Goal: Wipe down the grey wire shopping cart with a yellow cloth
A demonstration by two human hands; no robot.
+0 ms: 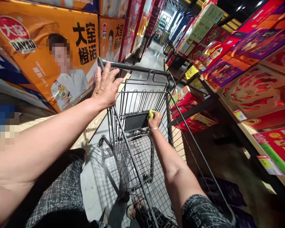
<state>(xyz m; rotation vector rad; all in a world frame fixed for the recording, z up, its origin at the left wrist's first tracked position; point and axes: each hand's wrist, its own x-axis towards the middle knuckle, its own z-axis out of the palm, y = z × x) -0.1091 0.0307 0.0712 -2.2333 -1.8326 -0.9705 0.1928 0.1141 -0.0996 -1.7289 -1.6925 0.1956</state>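
Note:
A grey wire shopping cart (pixel 137 148) stands in a shop aisle in front of me. My left hand (pixel 106 85) rests on the cart's handle bar (pixel 135 67) near its left end, fingers curled over it. My right hand (pixel 154 119) reaches down inside the basket and is closed on a small yellow-green cloth (pixel 151 113), pressed against the dark flap of the child seat (pixel 136 122). A thin bracelet sits on my right wrist.
Orange drink cartons (pixel 49 53) are stacked along the left on a wooden pallet edge (pixel 90 129). Shelves of red and purple gift boxes (pixel 247 63) line the right side. The glossy aisle floor (pixel 154 53) runs ahead between them.

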